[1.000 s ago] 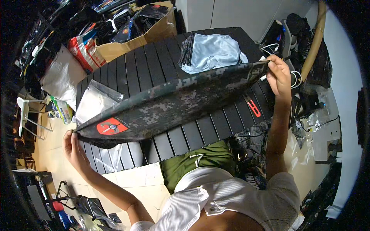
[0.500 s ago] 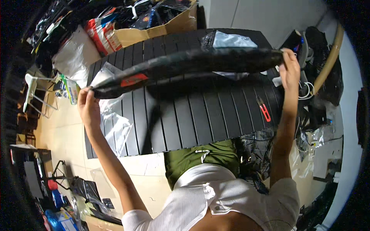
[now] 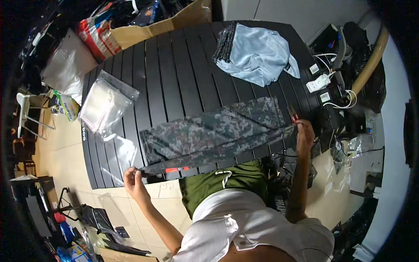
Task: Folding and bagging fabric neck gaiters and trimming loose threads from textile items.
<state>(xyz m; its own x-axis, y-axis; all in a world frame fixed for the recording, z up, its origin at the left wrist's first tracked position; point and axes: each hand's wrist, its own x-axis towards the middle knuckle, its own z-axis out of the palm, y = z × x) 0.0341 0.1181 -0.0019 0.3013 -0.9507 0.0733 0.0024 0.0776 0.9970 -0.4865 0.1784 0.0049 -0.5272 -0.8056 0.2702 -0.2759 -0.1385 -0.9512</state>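
A dark camouflage cloth [image 3: 214,129] lies stretched across the near part of the black table, its far part flat and its near edge pulled taut. My left hand [image 3: 136,183] is closed on the near left corner. At the near right corner my right hand [image 3: 305,134] is pinched on the same cloth. A red patch [image 3: 177,169] shows on the near edge, closer to my left hand. Thread snips [image 3: 294,115] with red handles lie just beyond my right fingers, which partly cover them.
Toward the back right of the slatted table [image 3: 174,70] lies a pile of light blue cloth [image 3: 259,52]. Clear plastic bags [image 3: 107,105] rest at the left. A white plug adapter [image 3: 318,83] with cables sits by the right edge. Behind stands a cardboard box [image 3: 161,29].
Both hands have come down and closer to me with the cloth, which was raised over the table and now lies spread on it. The blue pile and plastic bags are less covered.
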